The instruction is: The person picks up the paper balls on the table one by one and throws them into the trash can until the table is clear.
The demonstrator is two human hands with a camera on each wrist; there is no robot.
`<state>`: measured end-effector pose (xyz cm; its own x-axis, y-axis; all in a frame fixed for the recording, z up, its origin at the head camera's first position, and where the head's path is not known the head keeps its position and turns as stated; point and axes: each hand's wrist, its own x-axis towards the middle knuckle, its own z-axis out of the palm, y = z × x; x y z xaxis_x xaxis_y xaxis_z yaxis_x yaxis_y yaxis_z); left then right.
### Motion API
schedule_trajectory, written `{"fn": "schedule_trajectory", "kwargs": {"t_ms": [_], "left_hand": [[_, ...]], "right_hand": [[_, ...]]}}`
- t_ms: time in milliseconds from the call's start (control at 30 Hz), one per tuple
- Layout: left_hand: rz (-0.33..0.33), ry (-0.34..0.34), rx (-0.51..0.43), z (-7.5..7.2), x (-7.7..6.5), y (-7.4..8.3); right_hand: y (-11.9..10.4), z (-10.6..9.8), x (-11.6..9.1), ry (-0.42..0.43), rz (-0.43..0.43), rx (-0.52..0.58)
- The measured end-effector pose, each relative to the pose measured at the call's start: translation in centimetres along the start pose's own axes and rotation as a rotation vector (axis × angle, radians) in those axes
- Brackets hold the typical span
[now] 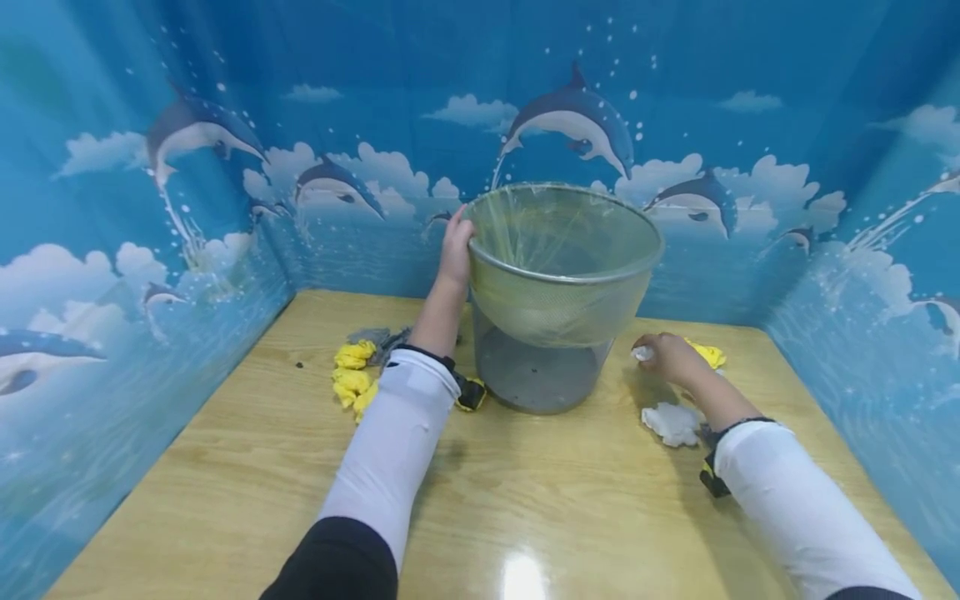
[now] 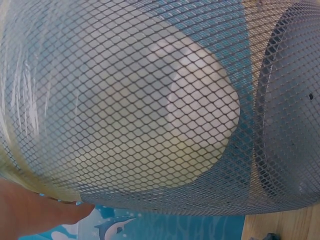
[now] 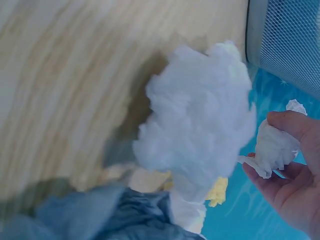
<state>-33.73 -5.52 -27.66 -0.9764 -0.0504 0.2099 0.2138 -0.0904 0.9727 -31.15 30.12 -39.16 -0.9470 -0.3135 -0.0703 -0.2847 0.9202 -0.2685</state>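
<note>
A round metal mesh wastebasket [image 1: 558, 317] stands on the table, lined with a thin, pale yellowish plastic bag [image 1: 517, 237] that hangs partway down inside. My left hand [image 1: 455, 246] grips its rim at the left side. Through the mesh in the left wrist view, a whitish shape [image 2: 205, 100] shows within the bag. To the right of the basket, my right hand [image 1: 670, 358] pinches a crumpled white tissue [image 3: 275, 147] between thumb and fingers. Another crumpled white tissue [image 1: 672, 425] lies on the table just below that hand.
Crumpled yellow pieces [image 1: 352, 379] and grey ones [image 1: 386, 337] lie left of the basket, partly behind my left forearm. Past my right hand is more yellow crumpled material [image 1: 707, 354]; a blue-grey crumpled piece [image 3: 140, 212] is nearby. Dolphin-print curtains [image 1: 390, 108] surround the wooden table [image 1: 247, 467].
</note>
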Motion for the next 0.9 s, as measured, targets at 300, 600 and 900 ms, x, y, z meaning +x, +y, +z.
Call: {"fn": "schedule_trajectory", "kwargs": {"t_ms": [300,600,900], "left_hand": [[-0.004,0.018,0.012,-0.2,0.1,0.3],[-0.017,0.001,-0.007,-0.2,0.2,0.2],[-0.022,0.005,0.002,-0.2,0.0,0.2]], "right_hand": [[-0.7,-2.5,0.6,0.024,0.003,-0.02],[-1.5,-5.6,0.4,0.099,0.006,-0.021],[-2.6,-10.2,0.2,0.114,0.134,0.114]]}}
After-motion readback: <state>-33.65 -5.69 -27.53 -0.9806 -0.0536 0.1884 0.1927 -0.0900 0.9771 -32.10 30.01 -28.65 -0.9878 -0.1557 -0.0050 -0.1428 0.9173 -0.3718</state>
